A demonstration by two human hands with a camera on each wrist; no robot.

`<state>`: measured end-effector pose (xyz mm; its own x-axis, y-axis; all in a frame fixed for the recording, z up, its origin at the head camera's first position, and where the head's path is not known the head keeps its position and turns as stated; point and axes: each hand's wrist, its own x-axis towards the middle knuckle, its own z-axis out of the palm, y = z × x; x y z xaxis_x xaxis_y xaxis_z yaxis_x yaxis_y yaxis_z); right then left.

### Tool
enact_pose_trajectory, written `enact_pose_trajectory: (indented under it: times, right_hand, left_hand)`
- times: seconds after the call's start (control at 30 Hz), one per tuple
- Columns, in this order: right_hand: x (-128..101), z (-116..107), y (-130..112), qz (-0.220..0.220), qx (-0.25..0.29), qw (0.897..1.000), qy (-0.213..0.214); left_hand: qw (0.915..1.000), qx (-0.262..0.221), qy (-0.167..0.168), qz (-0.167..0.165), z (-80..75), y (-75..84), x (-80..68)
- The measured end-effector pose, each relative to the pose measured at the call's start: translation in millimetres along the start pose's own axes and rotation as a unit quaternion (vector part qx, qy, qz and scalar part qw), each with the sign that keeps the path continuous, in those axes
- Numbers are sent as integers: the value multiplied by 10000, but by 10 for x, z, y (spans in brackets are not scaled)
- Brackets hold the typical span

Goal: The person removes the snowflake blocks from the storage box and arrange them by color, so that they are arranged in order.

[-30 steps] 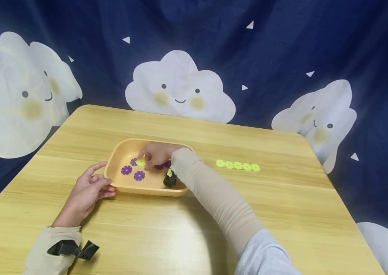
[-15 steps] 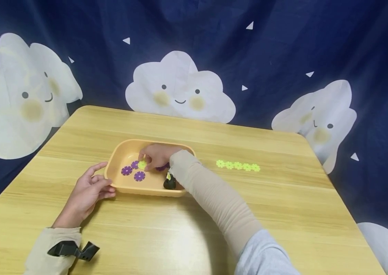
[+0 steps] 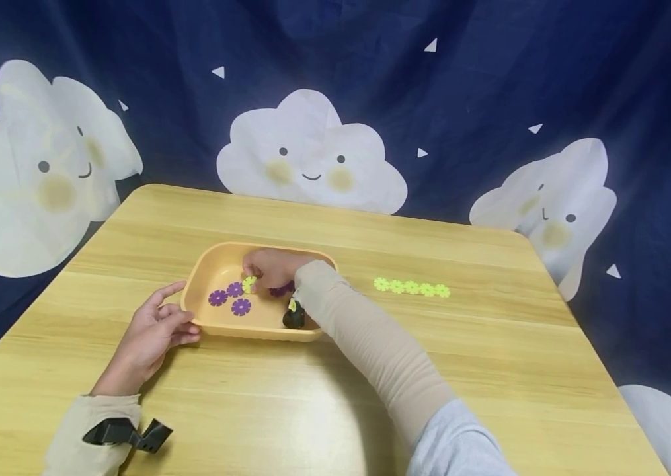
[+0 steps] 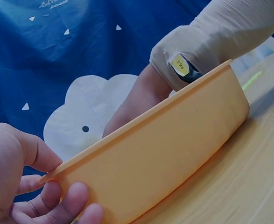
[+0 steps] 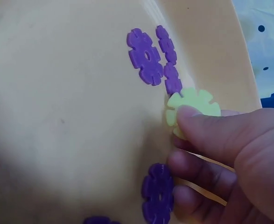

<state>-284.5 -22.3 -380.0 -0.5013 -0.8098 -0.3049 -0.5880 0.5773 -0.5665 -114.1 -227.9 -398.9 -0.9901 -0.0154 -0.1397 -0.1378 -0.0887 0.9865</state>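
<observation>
An orange plastic tray (image 3: 287, 333) stands on the table, its left end gripped by my left hand (image 3: 153, 327). In the left wrist view the left thumb (image 4: 45, 158) lies at the rim and the other fingers bend against the outer wall. My right hand (image 3: 272, 266) is inside the tray, pinching a yellow-green snowflake disc (image 5: 202, 103) between thumb and fingers. Several purple snowflake discs (image 3: 240, 307) lie near it on the tray floor. Others, partly hidden behind the right hand, include a purple disc (image 5: 158, 193) close to its lower fingers.
On the table (image 3: 323, 410), right of the tray, lies a straight row of several yellow-green discs (image 3: 411, 287). A black wrist mount (image 3: 293, 314) with a yellow label overhangs the tray's front. A dark blue cloud-print curtain (image 3: 466, 92) hangs behind the table.
The right hand has shifted slightly right with the yellow-green disc, which now looks more tilted. More of the purple disc beside it shows. The left hand stays on the tray.
</observation>
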Motion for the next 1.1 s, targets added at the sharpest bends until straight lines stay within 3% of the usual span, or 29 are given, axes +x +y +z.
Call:
enact_pose_trajectory:
  times: [0.37,0.53,0.83,1.1]
  right_hand:
    - [-68,-85,-38,-216,-548,9983,42]
    - [-152,-146,-24,-257,-483,9985,74]
    - [-319,-223,18,56,-90,9997,225]
    - [-503,-336,91,-80,-309,9983,485]
  left_hand:
    - [10000,59,16,11,-5,-4,12]
    - [10000,9,-14,41,-2,-14,11]
    - [10000,-21,-41,4,-10,-30,4]
    - [9999,-48,-71,59,-6,-36,16]
